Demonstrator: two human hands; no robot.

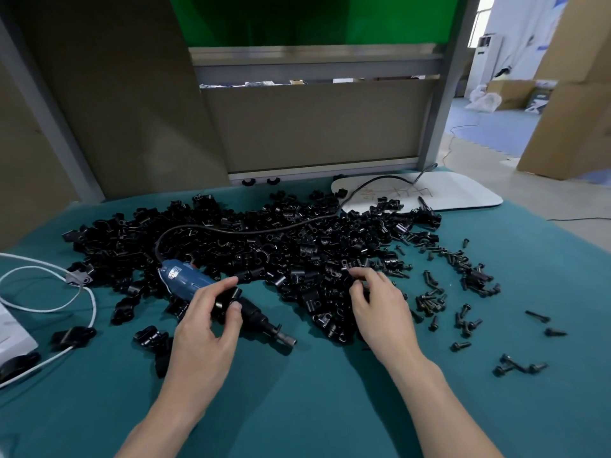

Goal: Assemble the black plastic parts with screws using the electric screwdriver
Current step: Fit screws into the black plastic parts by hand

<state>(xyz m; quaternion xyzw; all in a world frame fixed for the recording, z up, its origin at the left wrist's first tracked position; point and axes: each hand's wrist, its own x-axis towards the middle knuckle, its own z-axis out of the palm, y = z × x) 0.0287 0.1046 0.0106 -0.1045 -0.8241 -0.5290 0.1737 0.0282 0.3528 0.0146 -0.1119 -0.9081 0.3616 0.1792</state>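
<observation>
Pinching part point(228, 300) in left hand point(203, 328), over screwdriver point(188, 279). Reaching into pile point(264, 246) with right hand point(380, 312), bent-fingered; grip not discernible. Lying on tray point(463, 193): few parts point(386, 204).

Left grip point(211, 322) pinches a black part point(226, 300) between thumb and fingers; right grip point(380, 309) hovers palm-down, fingers curled downward.

Teal table point(314, 408) — black parts point(264, 246), screws point(463, 292)
</observation>
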